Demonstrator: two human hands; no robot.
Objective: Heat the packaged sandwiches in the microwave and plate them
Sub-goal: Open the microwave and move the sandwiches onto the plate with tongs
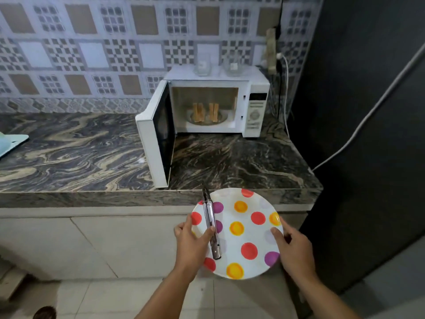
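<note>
Below the counter edge, both hands hold one polka-dot plate (243,236), white with red, yellow and purple spots, out in front of the cabinet doors. The left hand (192,240) grips the plate's left rim, fingers curled under it, and its thumb (210,231) presses down on a pair of metal tongs (211,224) lying across the plate's left side. The tongs run from just past the thumb toward the person up to dark tips that stick out over the plate's far rim, beyond the fingertips. The right hand (292,247) grips the right rim, its thumb (276,233) laid on the plate's upper face and its fingers wrapped round the edge beneath.

Well beyond both hands, on the marbled stone counter (80,148), stands a white microwave (255,107) with its door (158,137) swung wide open to the left. Inside, two toasted sandwiches (205,111) stand upright side by side on the glass turntable; whether any packaging is on them cannot be told. Two clear glass containers (203,64) sit on top of the microwave. A power strip (271,50) hangs on the patterned tile wall just right of it, with cables trailing down. At the far left of the counter lies a pale blue-green object (11,141), partly cut off by the frame edge.
</note>
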